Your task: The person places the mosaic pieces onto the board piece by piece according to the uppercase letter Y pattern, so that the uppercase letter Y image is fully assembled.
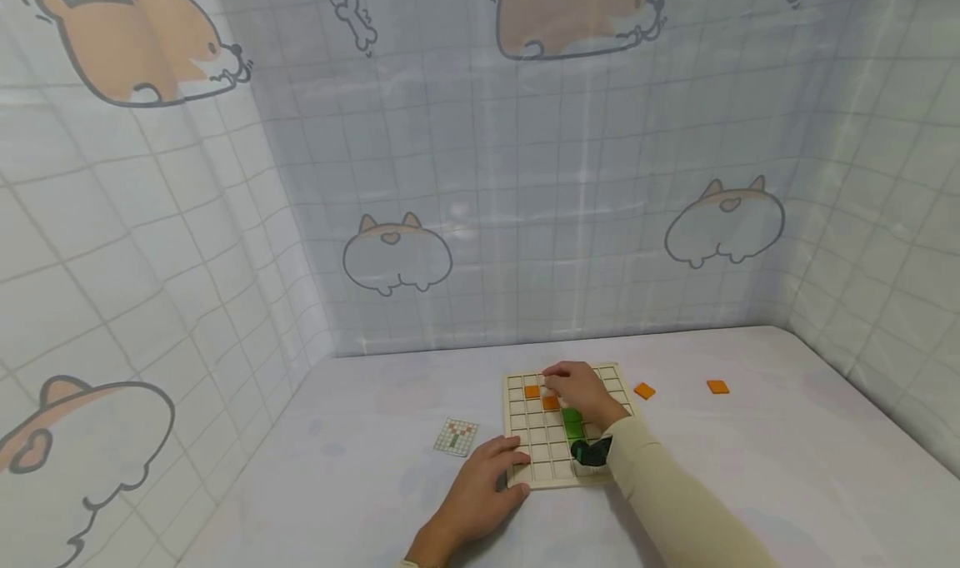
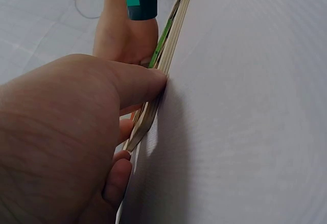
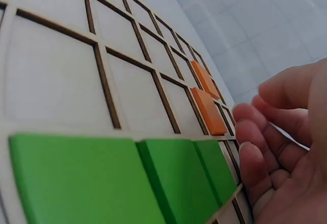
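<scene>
A wooden grid board (image 1: 542,470) lies on the table. My left hand (image 1: 486,485) holds its near left corner; in the left wrist view the thumb (image 2: 145,81) presses the edge and the other fingers curl round the corner. Two orange tiles (image 3: 208,112) and three green tiles (image 3: 179,178) sit in its cells. Over the far part of the board, my right hand (image 1: 581,391) has its fingers (image 3: 253,157) bent and its fingertips close together, right by the orange tiles. I cannot tell whether a tile is between them.
A small pattern card (image 1: 456,437) with a coloured grid lies left of the board. Two loose orange tiles, one near the board (image 1: 644,391) and another farther right (image 1: 717,386), rest on the table. Cloth walls printed with dogs (image 1: 397,256) enclose the back and sides.
</scene>
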Action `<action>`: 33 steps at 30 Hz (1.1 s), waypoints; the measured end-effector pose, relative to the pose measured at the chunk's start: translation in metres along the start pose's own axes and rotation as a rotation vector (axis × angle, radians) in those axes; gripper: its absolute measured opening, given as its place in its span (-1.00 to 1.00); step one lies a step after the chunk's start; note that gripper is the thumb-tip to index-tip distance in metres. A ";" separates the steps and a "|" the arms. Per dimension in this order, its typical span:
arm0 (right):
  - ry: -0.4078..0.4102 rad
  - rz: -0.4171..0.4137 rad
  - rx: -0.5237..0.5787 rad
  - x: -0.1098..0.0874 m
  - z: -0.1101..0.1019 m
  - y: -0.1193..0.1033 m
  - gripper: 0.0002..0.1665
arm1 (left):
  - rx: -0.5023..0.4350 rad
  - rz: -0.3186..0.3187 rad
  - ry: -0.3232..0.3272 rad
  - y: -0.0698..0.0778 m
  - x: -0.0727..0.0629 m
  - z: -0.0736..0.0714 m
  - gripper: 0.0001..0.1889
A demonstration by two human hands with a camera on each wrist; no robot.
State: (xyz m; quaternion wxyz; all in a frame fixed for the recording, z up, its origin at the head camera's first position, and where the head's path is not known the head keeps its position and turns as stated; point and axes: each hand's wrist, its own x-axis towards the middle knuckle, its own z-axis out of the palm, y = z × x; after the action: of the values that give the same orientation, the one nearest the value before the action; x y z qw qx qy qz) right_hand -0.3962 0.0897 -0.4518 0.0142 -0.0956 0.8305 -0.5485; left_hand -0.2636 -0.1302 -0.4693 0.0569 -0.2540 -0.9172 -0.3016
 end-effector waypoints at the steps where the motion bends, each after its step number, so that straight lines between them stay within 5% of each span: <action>1: 0.000 0.010 0.018 0.000 -0.001 0.001 -0.67 | 0.000 0.001 0.001 0.000 0.000 0.000 -0.65; 11: 0.072 -0.013 -0.036 -0.004 -0.024 0.007 -0.73 | -0.006 -0.009 -0.002 0.001 0.001 0.001 -0.65; 23: 0.187 -0.006 0.075 -0.020 -0.081 0.033 -0.62 | -0.023 -0.028 -0.001 -0.001 0.002 0.003 -0.65; 33: 0.226 0.069 -0.031 -0.030 -0.116 0.048 -0.58 | -0.029 -0.031 -0.012 -0.001 0.002 0.001 -0.65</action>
State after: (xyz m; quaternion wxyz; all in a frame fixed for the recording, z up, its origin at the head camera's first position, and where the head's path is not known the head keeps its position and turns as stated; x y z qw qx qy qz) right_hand -0.3889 0.2187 -0.4519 -0.0623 -0.0047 0.8381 -0.5419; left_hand -0.2660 -0.1291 -0.4703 0.0428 -0.2423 -0.9170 -0.3140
